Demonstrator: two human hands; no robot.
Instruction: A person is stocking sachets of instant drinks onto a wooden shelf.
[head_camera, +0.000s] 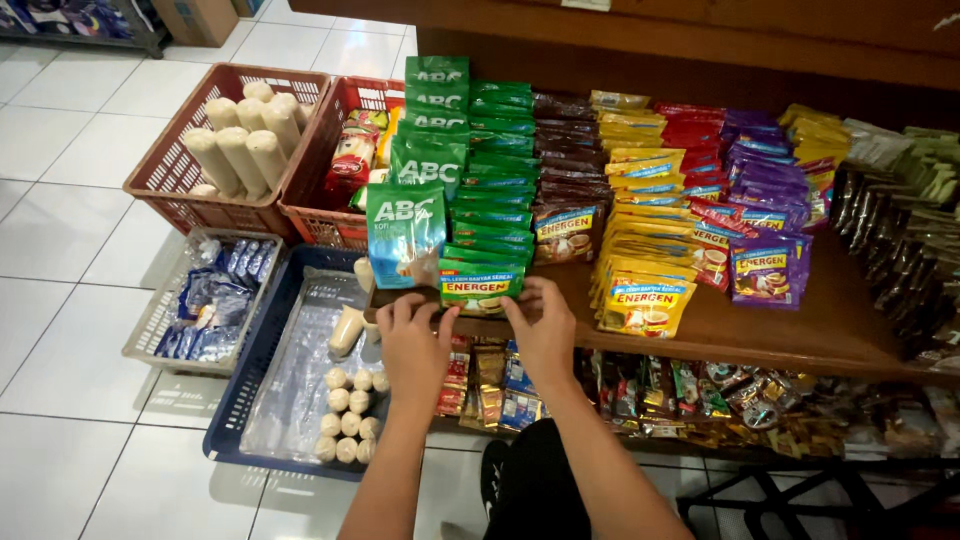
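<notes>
My left hand and my right hand both rest on the front of a row of green sachets standing on a wooden shelf. Each hand pinches one lower corner of the frontmost green sachet. Left of this row stands a row of larger teal and green pouches. To the right run rows of brown sachets, yellow sachets, red sachets and purple sachets.
On the tiled floor at left stand two red baskets, one with cream rolls, a grey basket of blue packets and a blue crate with small round packs. A lower shelf holds more sachets.
</notes>
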